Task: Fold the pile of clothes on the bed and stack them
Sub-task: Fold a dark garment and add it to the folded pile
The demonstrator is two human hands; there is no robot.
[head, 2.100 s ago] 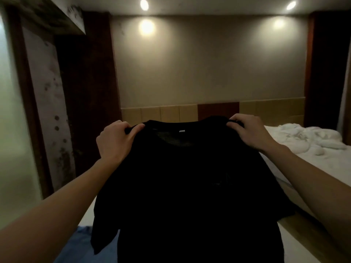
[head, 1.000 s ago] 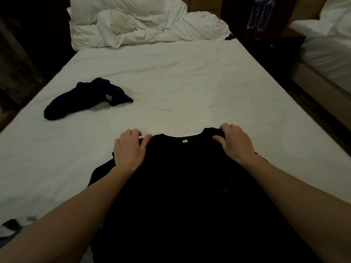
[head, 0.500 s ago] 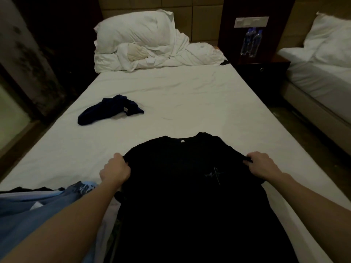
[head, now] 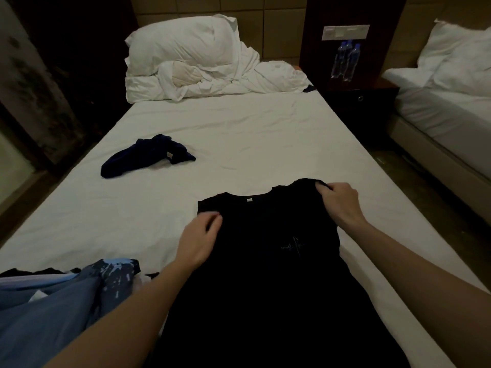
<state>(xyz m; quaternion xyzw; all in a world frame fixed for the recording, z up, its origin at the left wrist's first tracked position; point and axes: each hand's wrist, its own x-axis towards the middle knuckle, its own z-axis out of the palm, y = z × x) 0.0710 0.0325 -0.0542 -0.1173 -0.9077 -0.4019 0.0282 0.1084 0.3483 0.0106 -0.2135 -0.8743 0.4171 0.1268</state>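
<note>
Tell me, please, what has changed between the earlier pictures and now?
The black T-shirt, held up in the air before, now lies flat on the bed. The right hand has moved up to pinch its shoulder; the left hand moved toward the collar, grip unclear. The navy garment stayed put.

left hand (head: 198,241): blurred, grip seemingly loose | right hand (head: 338,201): fingertips pinched

Dim indoor view with a warm, muted cast. The white bed sheet (head: 239,128) is the brightest area, softly and evenly lit, with faint shadows in its creases. The black shirt (head: 265,288) shows almost no detail. The left hand (head: 199,240) is slightly motion-blurred. Corners darken, and wide-angle distortion bends the edges.
</note>
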